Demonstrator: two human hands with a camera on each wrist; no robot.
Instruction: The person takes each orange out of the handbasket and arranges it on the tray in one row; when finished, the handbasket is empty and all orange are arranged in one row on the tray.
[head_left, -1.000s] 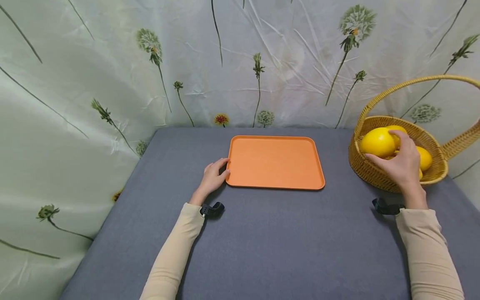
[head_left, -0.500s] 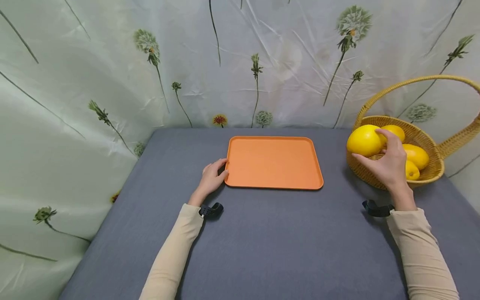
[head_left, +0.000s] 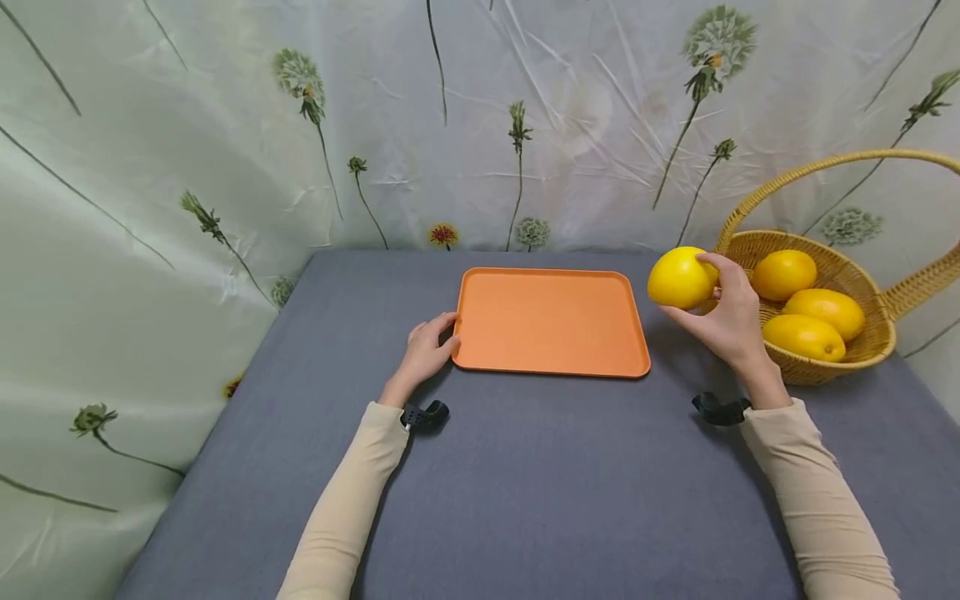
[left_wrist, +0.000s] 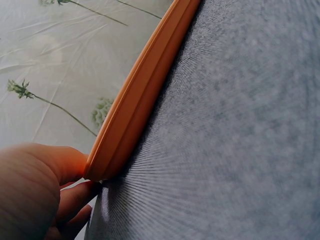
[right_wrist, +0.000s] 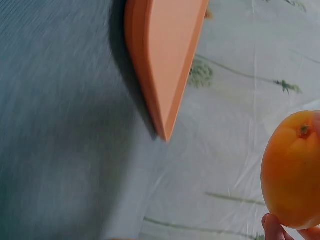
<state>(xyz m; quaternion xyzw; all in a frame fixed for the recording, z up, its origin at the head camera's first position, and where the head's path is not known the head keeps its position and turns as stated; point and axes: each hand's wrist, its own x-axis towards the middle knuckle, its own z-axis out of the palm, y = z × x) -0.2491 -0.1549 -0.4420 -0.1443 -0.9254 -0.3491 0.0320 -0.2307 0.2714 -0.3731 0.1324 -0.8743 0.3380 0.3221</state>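
Grey table (head_left: 525, 483) fills the near field; 2 beige sleeves enter from the bottom edge, each with a dark wrist strap. Left hand (head_left: 426, 354) lies on the cloth at the tray's left edge, fingers loosely bent, fingertips touching the rim near its front-left corner; nothing is enclosed in it; the left wrist view shows the tray (left_wrist: 140, 95) rim edge-on with a finger (left_wrist: 75, 200) tucked just beneath that corner.

Right hand (head_left: 726, 321) is raised above the table, between tray and basket; thumb and fingers are curled around a yellow fruit (head_left: 681, 277), grasping it from the right side and from below; the fruit is in the air, just right of the tray's far-right corner and just left of the basket rim, touching neither; the right wrist view shows the fruit (right_wrist: 292, 170) with its stem end up, fingertips (right_wrist: 272, 227) under it.

Orange tray (head_left: 551, 321) lies flat, mid-table. Wicker basket (head_left: 840, 362) with a hoop handle stands at the right, holding 3 yellow fruits (head_left: 804, 336). Behind all, a pale creased backdrop (head_left: 225, 125) printed with dandelions.
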